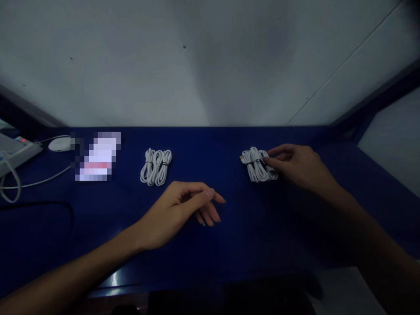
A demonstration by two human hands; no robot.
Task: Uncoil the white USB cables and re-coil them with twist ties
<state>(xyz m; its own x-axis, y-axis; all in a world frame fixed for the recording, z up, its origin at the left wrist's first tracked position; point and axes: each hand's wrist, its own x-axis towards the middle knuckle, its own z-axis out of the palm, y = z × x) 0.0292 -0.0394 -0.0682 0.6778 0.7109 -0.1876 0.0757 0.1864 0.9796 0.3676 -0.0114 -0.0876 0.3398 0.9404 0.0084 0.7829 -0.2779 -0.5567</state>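
Two coiled white cable bundles lie on the dark blue table. My right hand pinches the right edge of the right cable bundle, thumb and forefinger closed on it. The left cable bundle, tied with dark bands, lies untouched further left. My left hand rests in the middle of the table with its fingers loosely curled and apart, holding nothing, a little below and to the right of the left bundle.
A white mouse and its cord sit at the far left, beside a pale device with a red light. A blurred flat item lies next to the mouse. A pale wall rises behind the table.
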